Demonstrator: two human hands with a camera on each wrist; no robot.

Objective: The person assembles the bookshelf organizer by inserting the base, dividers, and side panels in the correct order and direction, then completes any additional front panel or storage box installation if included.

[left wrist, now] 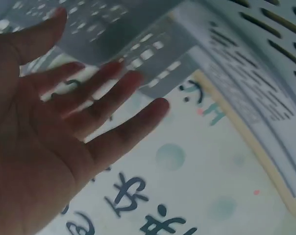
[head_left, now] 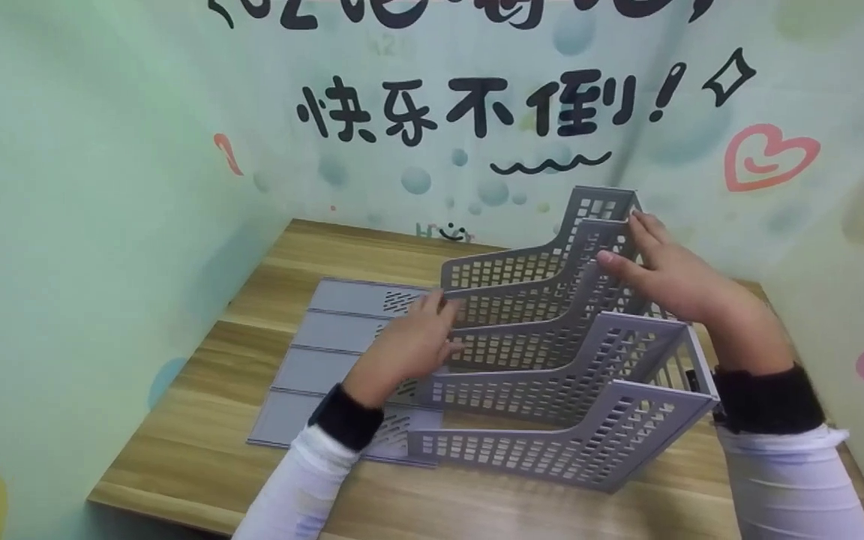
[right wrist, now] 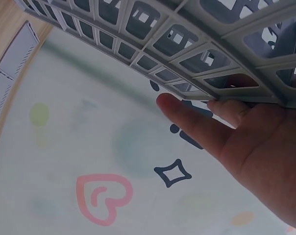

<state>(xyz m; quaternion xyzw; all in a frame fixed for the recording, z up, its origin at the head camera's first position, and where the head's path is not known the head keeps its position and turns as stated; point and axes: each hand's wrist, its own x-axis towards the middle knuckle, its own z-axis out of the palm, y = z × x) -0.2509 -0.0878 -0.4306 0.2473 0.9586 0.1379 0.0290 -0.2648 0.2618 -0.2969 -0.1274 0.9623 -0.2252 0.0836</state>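
Observation:
A grey plastic file rack [head_left: 511, 451] with several perforated upright dividers stands on the wooden table, its low ends toward the left and its tall ends toward the right. My left hand [head_left: 411, 341] is at the low ends of the middle dividers, fingers spread and holding nothing; whether it touches them is unclear. In the left wrist view the same hand [left wrist: 55, 127] shows its bare palm beside the rack. My right hand [head_left: 676, 274] rests against the tall far end of the rack. The right wrist view shows its fingers [right wrist: 197, 127] extended along the rack's gridded back [right wrist: 167, 44].
A flat grey ribbed panel [head_left: 312, 367] with slotted patches lies left of the rack, partly under its low ends. The wooden table [head_left: 199, 427] runs up to a printed cloth backdrop [head_left: 402, 67] at the back and sides.

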